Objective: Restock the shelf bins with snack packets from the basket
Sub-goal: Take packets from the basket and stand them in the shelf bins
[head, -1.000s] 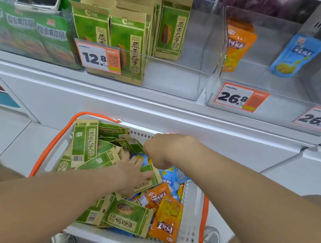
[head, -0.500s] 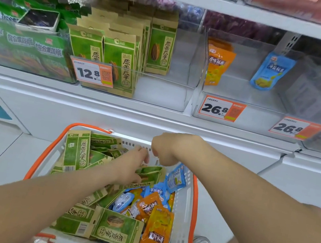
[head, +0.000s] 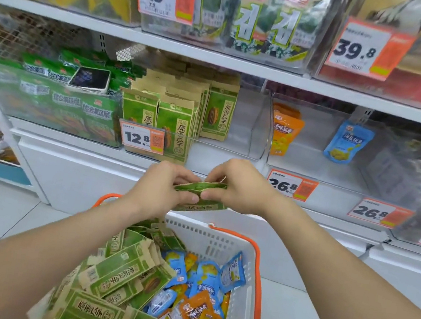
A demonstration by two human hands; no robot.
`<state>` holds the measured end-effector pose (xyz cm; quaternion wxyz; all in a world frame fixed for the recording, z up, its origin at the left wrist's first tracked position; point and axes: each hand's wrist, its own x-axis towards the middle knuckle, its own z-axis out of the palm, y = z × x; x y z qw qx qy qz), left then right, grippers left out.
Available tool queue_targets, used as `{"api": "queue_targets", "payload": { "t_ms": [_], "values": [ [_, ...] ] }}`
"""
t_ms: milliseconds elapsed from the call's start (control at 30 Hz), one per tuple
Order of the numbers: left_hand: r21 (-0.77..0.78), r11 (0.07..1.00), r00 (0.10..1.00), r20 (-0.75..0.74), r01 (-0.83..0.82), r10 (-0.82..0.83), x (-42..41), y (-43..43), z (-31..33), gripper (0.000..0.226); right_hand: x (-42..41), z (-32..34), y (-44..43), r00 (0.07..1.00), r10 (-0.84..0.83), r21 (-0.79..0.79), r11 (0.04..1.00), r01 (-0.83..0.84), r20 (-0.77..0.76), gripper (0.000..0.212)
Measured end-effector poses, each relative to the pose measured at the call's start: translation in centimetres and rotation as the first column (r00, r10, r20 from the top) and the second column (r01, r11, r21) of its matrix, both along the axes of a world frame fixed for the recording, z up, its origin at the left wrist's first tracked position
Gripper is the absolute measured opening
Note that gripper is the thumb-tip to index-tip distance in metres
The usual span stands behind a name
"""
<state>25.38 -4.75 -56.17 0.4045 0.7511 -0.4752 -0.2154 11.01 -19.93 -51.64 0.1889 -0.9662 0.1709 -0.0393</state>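
1. Green-and-tan flat paper snack packets [head: 201,187] are held edge-on between both hands, above the far rim of the basket and in front of the lower shelf's white front edge. At least two packets show, one under the other.
2. Left hand [head: 160,192]: its fingers [head: 187,175] curl over the top of the packets with the thumb pressed against the near edge. It pinches the left end.
3. Right hand [head: 239,188]: its fingers [head: 218,172] curl over the top and the thumb closes from below. It pinches the right end.
4. A white perforated plastic basket [head: 218,240] with orange handles sits directly below the hands.
5. Basket contents:
   - more green-and-tan packets [head: 117,271], piled loosely on the left side;
   - small blue plastic pouches [head: 208,277] on the right, some leaning on the wall;
   - small orange plastic pouches [head: 196,312] in the near right corner.
6. A clear plastic shelf bin [head: 260,124] stands just beyond the hands. Matching green-and-tan packets [head: 176,123] stand upright in rows in its left part, behind a white-and-orange price tag [head: 141,138] reading 12.8.
7. The clear bin to its right [head: 311,163] holds one orange pouch [head: 285,130] beside its left wall and one blue pouch [head: 348,142] well apart from it.
8. A white-edged phone [head: 91,79] lies screen-up on glossy green bags [head: 74,106] in the leftmost bin.
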Motion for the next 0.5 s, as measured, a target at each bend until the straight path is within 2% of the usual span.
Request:
{"api": "queue_targets", "payload": {
  "t_ms": [67, 167, 300, 400, 500],
  "values": [
    [-0.057, 0.998, 1.000, -0.028, 0.007, -0.008, 0.2, 0.2, 1.3, 0.027, 0.0, 0.8, 0.0, 0.993, -0.052, 0.106, 0.993, 0.042, 0.102, 0.013],
    [-0.124, 0.992, 0.999, -0.029, 0.027, -0.031, 0.0, 0.4, 3.5, 0.021, 0.0, 2.0, -0.1, 0.968, -0.106, 0.177, 0.982, 0.066, 0.228, 0.006],
    [-0.141, 0.990, 0.999, -0.052, -0.014, 0.007, 0.2, 0.3, 5.7, 0.011, 0.3, 2.9, 0.0, 0.923, -0.180, 0.291, 0.954, 0.079, 0.340, 0.003],
    [-0.186, 0.970, 0.955, -0.282, -0.153, 0.096, 0.2, 0.2, 6.6, 0.011, 0.8, 3.1, 0.3, 0.815, -0.320, 0.446, 0.891, 0.086, 0.482, 0.015],
    [-0.205, 0.929, 0.799, -0.586, -0.307, 0.135, -0.4, -0.4, 6.8, 0.011, 1.5, 3.3, 0.4, 0.688, -0.528, 0.611, 0.776, 0.153, 0.498, 0.058]
  ]
}}
